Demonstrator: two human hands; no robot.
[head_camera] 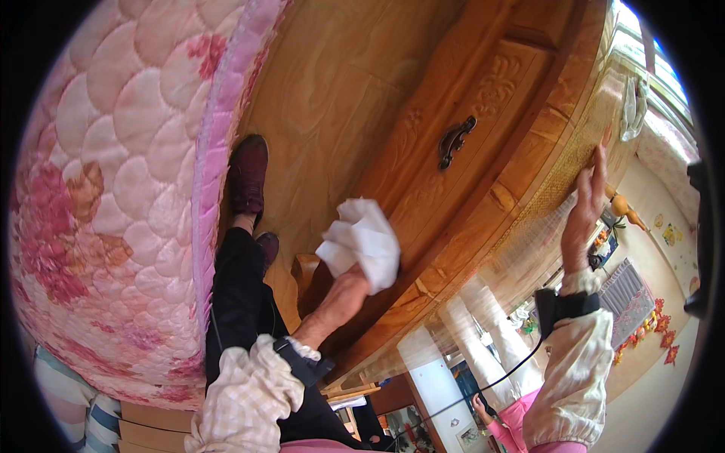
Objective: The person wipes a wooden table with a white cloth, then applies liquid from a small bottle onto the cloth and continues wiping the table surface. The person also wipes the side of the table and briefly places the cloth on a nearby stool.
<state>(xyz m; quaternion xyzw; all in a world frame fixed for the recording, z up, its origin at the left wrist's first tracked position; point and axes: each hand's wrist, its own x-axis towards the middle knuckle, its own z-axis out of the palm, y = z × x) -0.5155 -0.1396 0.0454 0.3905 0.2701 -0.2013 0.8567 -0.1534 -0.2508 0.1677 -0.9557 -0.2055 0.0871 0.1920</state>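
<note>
A crumpled white cloth (359, 240) is gripped in my left hand (342, 291), in front of the carved wooden cabinet (419, 175). The cloth's lower part looks slightly blurred. My right hand (583, 209) holds nothing. Its fingers are stretched out over the cabinet's top, near the gold woven trim (558, 175); whether it touches the surface cannot be told. A dark ornate metal handle (456, 142) sits on the drawer front between the two hands. Black bands circle both of my wrists, and a black cable (510, 371) runs from the right one.
A bed with a pink quilted floral cover (141, 164) stands opposite the cabinet. Between them lies a wood-patterned floor (317, 85), with my dark red shoes (249, 175) on it. A gourd ornament (620, 205) is beyond my right hand. A pink-sleeved arm (504, 430) appears low in view.
</note>
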